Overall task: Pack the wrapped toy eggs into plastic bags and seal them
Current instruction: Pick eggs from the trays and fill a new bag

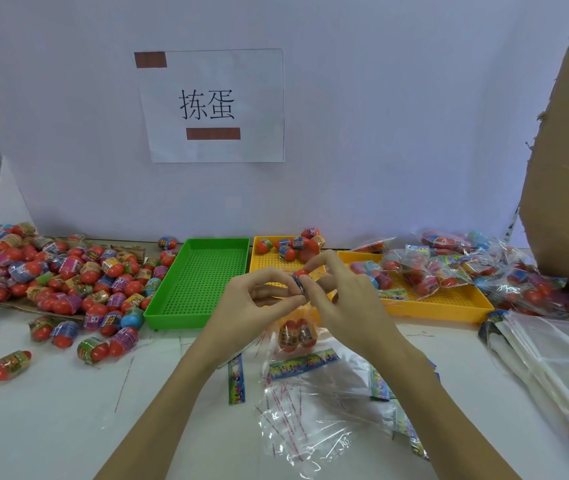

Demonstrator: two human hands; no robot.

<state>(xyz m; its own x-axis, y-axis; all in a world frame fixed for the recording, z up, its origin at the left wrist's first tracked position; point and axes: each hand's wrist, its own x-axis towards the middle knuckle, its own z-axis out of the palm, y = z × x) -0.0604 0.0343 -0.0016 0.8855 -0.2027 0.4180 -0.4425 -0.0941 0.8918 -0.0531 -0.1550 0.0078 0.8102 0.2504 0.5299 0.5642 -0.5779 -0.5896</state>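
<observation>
A big pile of wrapped eggs (51, 271) lay on the left of the white table (51, 410). A green tray (200, 282) sat beside it. The left hand (252, 306) and right hand (342, 292) pinched one egg (299, 277) over what looked like a clear bag (295, 336) with two eggs inside.

Green tray (172, 299) bare between egg heaps (51, 271)
</observation>
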